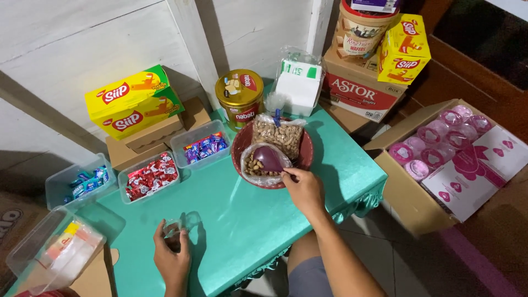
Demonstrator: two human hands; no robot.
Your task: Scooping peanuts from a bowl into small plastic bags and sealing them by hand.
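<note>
My right hand (304, 190) grips the handle of a maroon plastic scoop (268, 158) that dips into an open clear bag of peanuts (256, 166). That bag lies in a round maroon basket (306, 155) on the green table (242, 214), beside a second, tied bag of peanuts (279, 136). My left hand (171, 254) holds a small clear plastic cup (175, 227) upright on the table near its front edge.
Clear tubs of red sweets (149, 176), purple sweets (202, 146) and blue sweets (85, 181) line the table's left side. Yellow snack boxes (135, 102), a gold tin (240, 96) and stacked cartons (360, 88) stand behind. An open carton of pink cups (445, 143) sits on the right.
</note>
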